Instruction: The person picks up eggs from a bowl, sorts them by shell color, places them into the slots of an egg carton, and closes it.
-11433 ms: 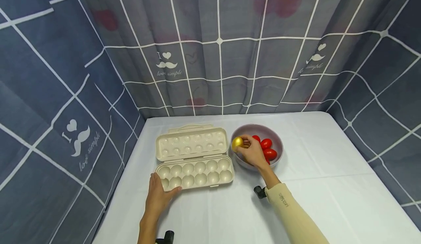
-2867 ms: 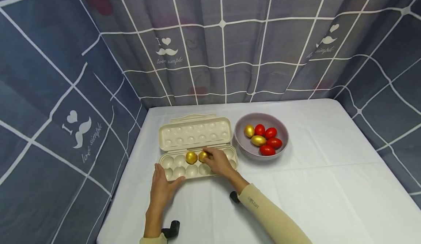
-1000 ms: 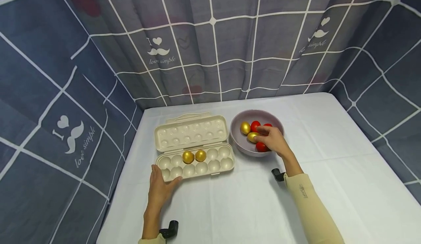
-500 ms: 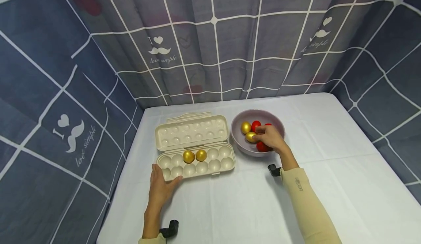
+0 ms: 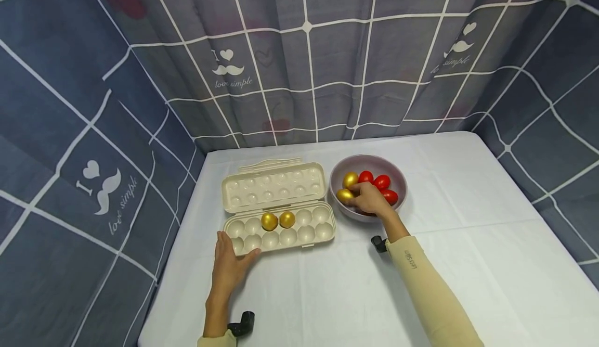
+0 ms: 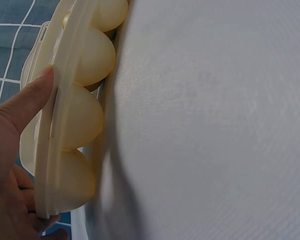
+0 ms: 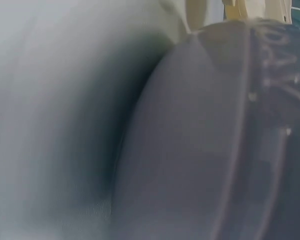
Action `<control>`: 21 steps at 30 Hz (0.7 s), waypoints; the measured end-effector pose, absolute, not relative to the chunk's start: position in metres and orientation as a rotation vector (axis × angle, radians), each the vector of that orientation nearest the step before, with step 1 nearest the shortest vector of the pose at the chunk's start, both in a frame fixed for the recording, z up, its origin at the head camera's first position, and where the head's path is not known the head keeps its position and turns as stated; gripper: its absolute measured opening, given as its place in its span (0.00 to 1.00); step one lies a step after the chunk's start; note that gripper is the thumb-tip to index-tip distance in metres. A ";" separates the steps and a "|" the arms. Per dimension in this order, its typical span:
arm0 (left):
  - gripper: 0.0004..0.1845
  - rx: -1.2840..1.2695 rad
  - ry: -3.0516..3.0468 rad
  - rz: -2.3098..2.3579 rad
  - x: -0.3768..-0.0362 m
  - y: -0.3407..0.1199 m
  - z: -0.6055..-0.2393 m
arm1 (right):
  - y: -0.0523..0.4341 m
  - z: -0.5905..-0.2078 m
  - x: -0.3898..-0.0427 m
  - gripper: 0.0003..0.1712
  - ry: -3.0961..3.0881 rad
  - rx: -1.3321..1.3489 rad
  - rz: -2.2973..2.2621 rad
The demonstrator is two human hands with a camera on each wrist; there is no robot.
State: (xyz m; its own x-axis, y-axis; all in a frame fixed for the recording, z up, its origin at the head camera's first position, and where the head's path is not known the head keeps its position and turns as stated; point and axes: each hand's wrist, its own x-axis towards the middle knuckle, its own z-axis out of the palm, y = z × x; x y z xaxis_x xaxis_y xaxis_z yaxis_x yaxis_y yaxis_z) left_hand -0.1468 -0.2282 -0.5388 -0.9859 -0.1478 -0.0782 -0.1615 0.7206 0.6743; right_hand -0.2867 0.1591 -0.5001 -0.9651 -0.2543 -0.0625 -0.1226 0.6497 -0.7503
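Note:
My left hand (image 5: 228, 268) grips the left end of a cream egg carton (image 5: 306, 234), its thumb on the front rim and its fingers round the end. In the left wrist view the thumb (image 6: 32, 97) presses the carton's edge above the rounded cups (image 6: 80, 117). Two gold eggs (image 5: 269, 221) sit side by side in the carton's back row. Inside a mauve bowl (image 5: 399, 179) my right hand (image 5: 373, 199) holds a gold egg (image 5: 344, 196) at its fingertips. Another gold egg (image 5: 350, 179) and several red eggs (image 5: 382, 182) lie there, some partly hidden by the hand.
Hinged open, the carton's lid (image 5: 273, 187) lies back behind the cups, left of the bowl. A white cloth (image 5: 323, 295) covers the table. Grey checked curtains (image 5: 337, 87) stand behind it and at both sides. The bowl's outer wall (image 7: 185, 145) fills much of the right wrist view.
Over the longer span, two gold eggs have come into the carton. In the last second my right hand has shifted left within the bowl, and the gold egg with it. The left hand stays put.

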 end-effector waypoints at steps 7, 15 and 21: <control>0.66 -0.273 2.897 1.149 -0.146 -0.228 -0.540 | 0.155 -0.501 -0.291 0.26 2.692 -0.301 -1.192; 0.66 -0.264 2.896 1.166 -0.146 -0.227 -0.540 | 0.154 -0.505 -0.297 0.22 2.665 -0.329 -1.210; 0.66 -0.267 2.889 1.140 -0.146 -0.227 -0.539 | 0.154 -0.508 -0.298 0.21 2.667 -0.322 -1.205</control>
